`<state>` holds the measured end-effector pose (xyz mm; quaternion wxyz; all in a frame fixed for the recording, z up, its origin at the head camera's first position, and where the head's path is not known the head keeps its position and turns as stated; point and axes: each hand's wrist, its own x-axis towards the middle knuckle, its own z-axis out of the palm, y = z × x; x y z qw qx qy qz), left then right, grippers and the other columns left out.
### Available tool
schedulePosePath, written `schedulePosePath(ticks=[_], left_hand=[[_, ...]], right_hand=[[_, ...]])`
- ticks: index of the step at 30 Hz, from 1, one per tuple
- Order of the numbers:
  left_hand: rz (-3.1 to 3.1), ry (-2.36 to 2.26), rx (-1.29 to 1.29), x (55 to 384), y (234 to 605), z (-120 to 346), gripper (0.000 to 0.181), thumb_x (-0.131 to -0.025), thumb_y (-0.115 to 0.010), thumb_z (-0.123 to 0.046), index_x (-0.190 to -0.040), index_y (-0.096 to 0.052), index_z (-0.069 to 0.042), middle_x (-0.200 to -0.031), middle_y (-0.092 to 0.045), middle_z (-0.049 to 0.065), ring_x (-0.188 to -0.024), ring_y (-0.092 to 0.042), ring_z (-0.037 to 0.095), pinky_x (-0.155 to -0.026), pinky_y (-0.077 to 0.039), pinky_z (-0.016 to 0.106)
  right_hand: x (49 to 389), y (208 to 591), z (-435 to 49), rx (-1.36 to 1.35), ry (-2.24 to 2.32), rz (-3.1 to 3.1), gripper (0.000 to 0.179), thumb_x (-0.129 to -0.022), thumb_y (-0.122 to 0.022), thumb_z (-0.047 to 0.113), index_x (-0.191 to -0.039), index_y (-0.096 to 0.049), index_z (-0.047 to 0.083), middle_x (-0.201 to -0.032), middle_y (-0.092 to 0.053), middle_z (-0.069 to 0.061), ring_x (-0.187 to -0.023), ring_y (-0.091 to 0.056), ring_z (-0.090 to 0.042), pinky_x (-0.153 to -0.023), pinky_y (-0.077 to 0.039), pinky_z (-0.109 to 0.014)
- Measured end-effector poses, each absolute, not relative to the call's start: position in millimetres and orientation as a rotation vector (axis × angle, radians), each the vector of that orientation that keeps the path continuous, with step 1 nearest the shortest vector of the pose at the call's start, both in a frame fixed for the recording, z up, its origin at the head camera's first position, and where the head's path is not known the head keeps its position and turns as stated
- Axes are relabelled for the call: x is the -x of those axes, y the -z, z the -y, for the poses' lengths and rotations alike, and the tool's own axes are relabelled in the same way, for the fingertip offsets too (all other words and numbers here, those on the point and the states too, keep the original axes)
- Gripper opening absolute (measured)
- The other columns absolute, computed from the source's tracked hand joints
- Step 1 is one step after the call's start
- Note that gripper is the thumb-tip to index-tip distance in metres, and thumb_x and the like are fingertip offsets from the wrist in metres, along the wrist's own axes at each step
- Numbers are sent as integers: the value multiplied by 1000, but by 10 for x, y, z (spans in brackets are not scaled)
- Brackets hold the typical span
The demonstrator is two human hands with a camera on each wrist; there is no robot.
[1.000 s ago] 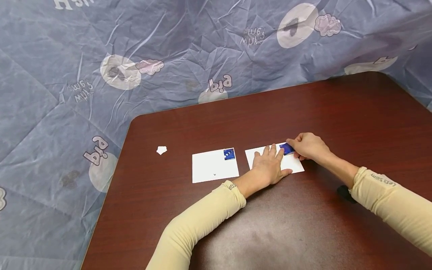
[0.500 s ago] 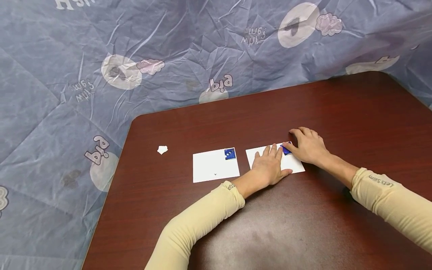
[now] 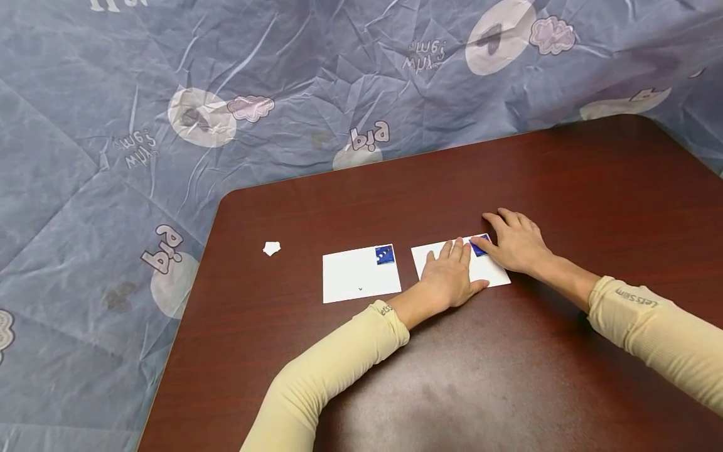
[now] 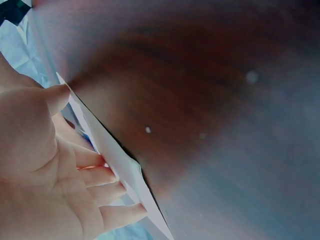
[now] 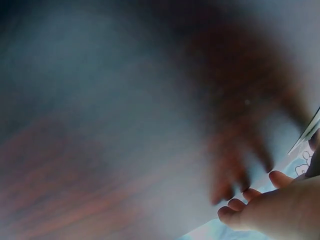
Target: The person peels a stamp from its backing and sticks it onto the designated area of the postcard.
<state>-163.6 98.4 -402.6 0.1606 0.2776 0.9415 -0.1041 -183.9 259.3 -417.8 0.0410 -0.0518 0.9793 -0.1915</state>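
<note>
A white envelope (image 3: 490, 275) lies flat on the table, a blue stamp (image 3: 478, 251) at its upper right corner. My left hand (image 3: 445, 275) rests on it with fingers spread, covering its middle. In the left wrist view those fingers (image 4: 95, 177) lie along the white envelope (image 4: 110, 150). The thumb of my right hand (image 3: 518, 245) presses on the stamp and partly hides it. Its other fingers stretch out beyond the envelope's far edge. The right wrist view shows the right hand (image 5: 280, 202) with fingers extended; the stamp is out of sight there.
Left of the hands lies a second white envelope (image 3: 350, 275) with a blue stamp (image 3: 385, 255) and a small dark mark. Farther left is a small white five-sided piece (image 3: 272, 248). The brown table (image 3: 339, 207) ends at a patterned blue-grey cloth (image 3: 294, 94).
My right hand had pinched the stamp's right edge; its fingers then let go and spread beyond the envelope, and the thumb now presses on the stamp. The left hand has stayed in place.
</note>
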Motion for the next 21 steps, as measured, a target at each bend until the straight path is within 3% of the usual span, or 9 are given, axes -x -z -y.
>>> schedulePosePath(ticks=[21], left_hand=[[-2686, 294, -783, 1646, 4037, -990, 79, -93, -27, -68, -154, -12, -20, -158, -11, -5, -142, -10, 11, -109, -22, 36]], right_hand=[[1837, 4191, -2627, 190, 579, -3010, 67, -95, -54, 42, -139, -35, -4, -142, -24, -35, -128, -19, -57, -100, -15, -68]])
